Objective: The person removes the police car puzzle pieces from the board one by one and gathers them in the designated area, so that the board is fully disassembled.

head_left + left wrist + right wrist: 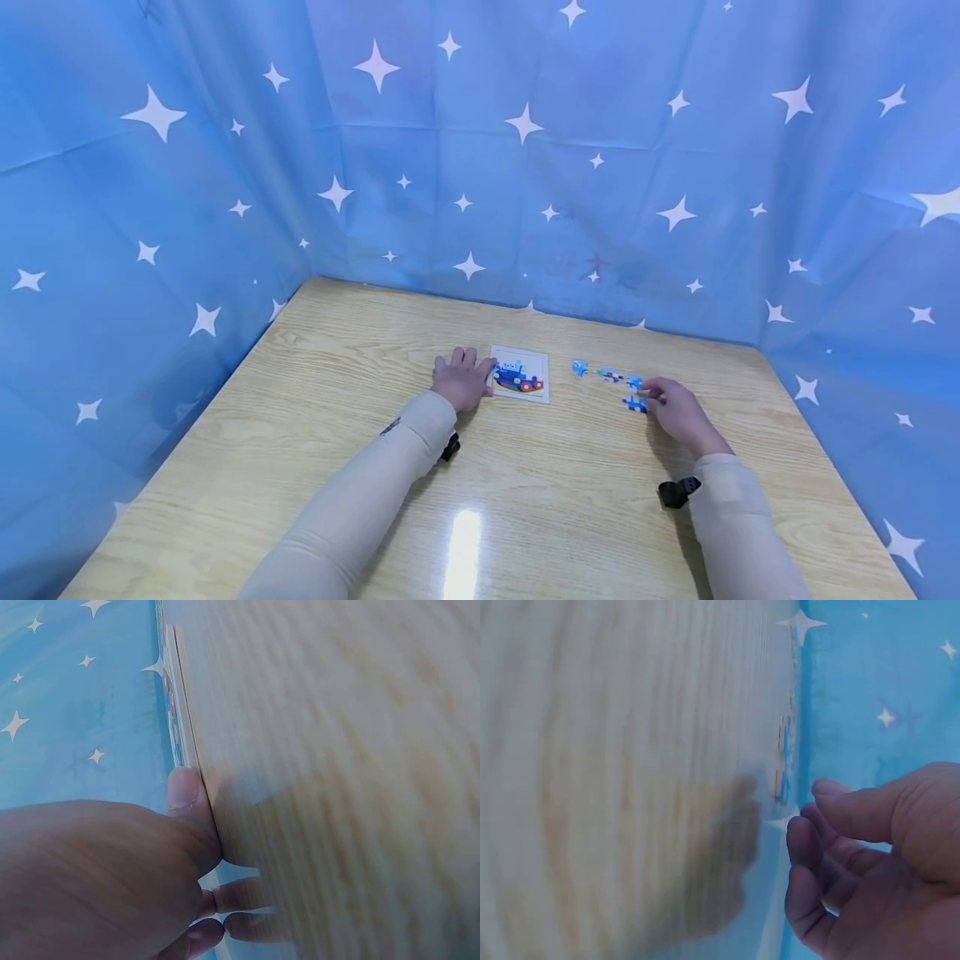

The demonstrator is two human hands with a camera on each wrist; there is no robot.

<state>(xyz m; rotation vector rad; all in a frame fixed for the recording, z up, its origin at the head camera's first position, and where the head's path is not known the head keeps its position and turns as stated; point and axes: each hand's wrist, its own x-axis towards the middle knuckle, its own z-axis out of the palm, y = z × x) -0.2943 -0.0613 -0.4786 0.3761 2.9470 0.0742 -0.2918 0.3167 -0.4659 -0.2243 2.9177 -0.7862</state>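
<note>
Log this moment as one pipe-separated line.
left hand: touching puzzle board | right hand: beside loose jigsaw pieces, no visible hold | surface: wood-grain table

Right hand (681, 414) loosely curled

Board (537, 362) and leftmost piece (580, 367) leave passage; curtain (495, 167) blocks behind.

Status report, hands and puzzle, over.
Left hand touching white-bordered square puzzle board. Right hand loosely curled beside mostly blue jigsaw pieces. Nothing visibly blocking either.
</note>
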